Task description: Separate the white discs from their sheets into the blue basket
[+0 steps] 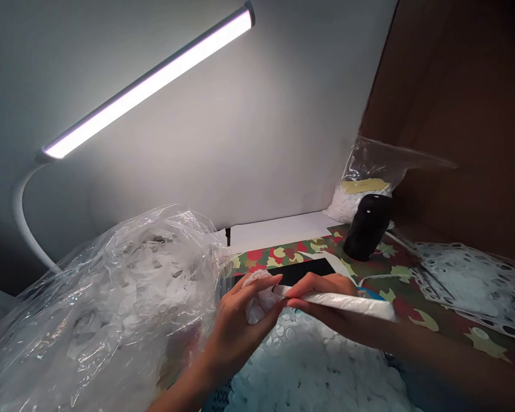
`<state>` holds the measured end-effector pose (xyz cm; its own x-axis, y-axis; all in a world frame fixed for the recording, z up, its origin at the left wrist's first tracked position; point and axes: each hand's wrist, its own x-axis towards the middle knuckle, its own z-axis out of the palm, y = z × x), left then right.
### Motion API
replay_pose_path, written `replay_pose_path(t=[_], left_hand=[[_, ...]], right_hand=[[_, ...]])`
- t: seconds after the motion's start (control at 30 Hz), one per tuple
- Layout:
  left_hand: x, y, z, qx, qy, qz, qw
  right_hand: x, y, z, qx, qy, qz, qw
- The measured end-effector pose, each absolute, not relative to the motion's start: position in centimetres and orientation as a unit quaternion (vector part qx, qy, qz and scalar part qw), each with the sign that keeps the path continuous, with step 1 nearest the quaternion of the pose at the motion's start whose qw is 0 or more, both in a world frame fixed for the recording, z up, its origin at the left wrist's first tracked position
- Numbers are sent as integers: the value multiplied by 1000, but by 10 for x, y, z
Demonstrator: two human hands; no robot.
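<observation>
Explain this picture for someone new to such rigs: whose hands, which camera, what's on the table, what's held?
There is no robot here: these are a person's bare hands. The single picture comes from a camera worn on the person's head, looking forward and down.

The right hand holds a white, stick-like tool, its narrow end pointing at the left hand. The left hand pinches whitish material, too blurred to identify.

Below the hands is a pile of small, pale pieces. On the left is a clear plastic bag with whitish pieces inside. On the camouflage-patterned surface, to the right, are a black cylindrical object and whitish sheets with holes. A lit lamp hangs above.
</observation>
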<state>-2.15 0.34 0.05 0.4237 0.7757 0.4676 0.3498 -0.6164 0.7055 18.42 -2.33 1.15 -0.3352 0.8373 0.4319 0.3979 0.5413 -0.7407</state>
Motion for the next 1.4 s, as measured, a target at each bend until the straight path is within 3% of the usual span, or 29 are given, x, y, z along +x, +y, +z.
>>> replay_pose_path(t=[0.23, 0.67, 1.07, 1.3, 1.4], left_hand=[[-23, 6, 3, 758, 410, 425, 276], [-22, 4, 4, 756, 413, 423, 282], [-24, 3, 4, 790, 375, 414, 252], [-25, 6, 4, 745, 411, 431, 299], [-24, 7, 4, 717, 416, 440, 346]], right_hand=[[189, -27, 19, -375, -756, 247, 476], [186, -23, 17, -380, -760, 262, 457], [183, -21, 24, -415, -760, 333, 374], [183, -17, 15, -324, -658, 380, 564], [183, -15, 11, -326, -657, 394, 553]])
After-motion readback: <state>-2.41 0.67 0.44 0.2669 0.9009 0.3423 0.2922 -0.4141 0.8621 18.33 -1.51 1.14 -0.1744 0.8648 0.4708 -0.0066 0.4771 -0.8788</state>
